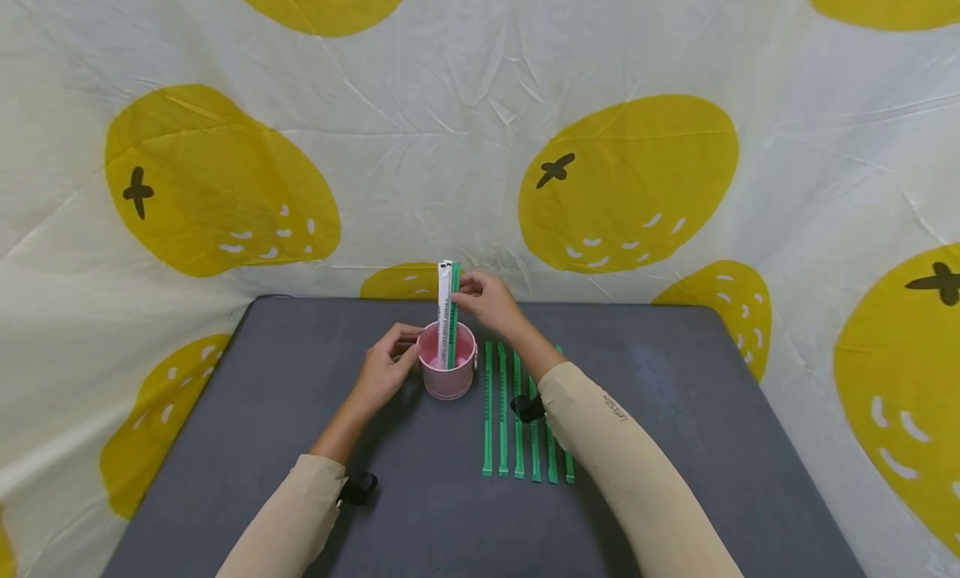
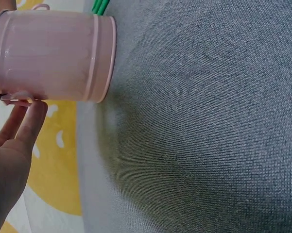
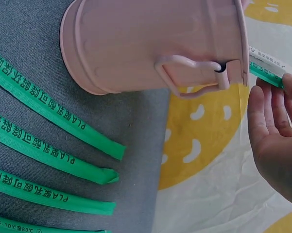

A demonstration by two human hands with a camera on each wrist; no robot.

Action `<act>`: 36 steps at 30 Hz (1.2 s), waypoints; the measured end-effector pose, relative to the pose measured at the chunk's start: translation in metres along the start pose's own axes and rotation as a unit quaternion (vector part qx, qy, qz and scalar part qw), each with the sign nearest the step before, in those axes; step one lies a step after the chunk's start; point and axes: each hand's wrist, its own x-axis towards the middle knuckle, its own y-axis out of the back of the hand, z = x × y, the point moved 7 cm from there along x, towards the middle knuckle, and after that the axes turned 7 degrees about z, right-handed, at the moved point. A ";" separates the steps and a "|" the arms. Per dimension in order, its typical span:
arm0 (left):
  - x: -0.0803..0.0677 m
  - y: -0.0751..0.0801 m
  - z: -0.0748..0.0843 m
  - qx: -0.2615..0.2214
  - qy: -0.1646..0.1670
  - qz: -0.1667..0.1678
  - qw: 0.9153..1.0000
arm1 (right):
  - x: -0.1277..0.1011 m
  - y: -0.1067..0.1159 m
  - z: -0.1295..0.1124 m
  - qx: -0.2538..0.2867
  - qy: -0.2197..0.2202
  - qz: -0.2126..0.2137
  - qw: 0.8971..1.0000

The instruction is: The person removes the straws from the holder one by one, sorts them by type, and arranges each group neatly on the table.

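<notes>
We see the right hand (image 1: 491,303) pinching a green straw (image 1: 454,311) upright in the pink cup (image 1: 447,378), while the left hand (image 1: 386,369), fingers relaxed, touches the cup's left side on the counter (image 1: 675,411).

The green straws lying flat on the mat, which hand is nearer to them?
Right. The right hand is up at the wrapped straws standing in the pink bucket, just behind the flat green straws. The left hand is on the bucket's far side.

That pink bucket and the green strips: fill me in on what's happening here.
A person sits at a grey table. Their left hand touches the side of a small pink bucket, while the right hand pinches wrapped green straws standing upright in it. Six more green straws lie side by side on the table just right of the bucket.
</notes>
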 end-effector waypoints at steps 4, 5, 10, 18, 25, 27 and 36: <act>0.001 0.000 0.001 0.005 -0.006 0.007 1.000 | 0.000 0.000 -0.003 0.003 0.012 0.007 1.000; 0.002 0.000 0.001 0.006 -0.007 0.008 1.000 | 0.000 0.000 -0.004 0.005 0.013 0.009 1.000; 0.002 0.001 0.001 0.009 -0.002 0.017 1.000 | 0.000 0.005 -0.006 0.019 0.012 0.018 1.000; 0.003 0.001 0.001 0.004 0.003 0.028 1.000 | -0.002 0.017 -0.018 0.024 0.017 0.030 0.999; 0.004 0.000 0.001 0.000 0.002 0.029 1.000 | -0.004 0.034 -0.036 0.030 0.031 0.035 0.998; 0.004 0.000 0.001 0.006 0.002 0.030 1.000 | -0.004 0.040 -0.043 0.037 0.042 0.036 0.998; 0.005 0.001 0.000 -0.002 0.008 0.031 0.999 | -0.005 0.074 -0.077 0.107 0.097 0.052 0.988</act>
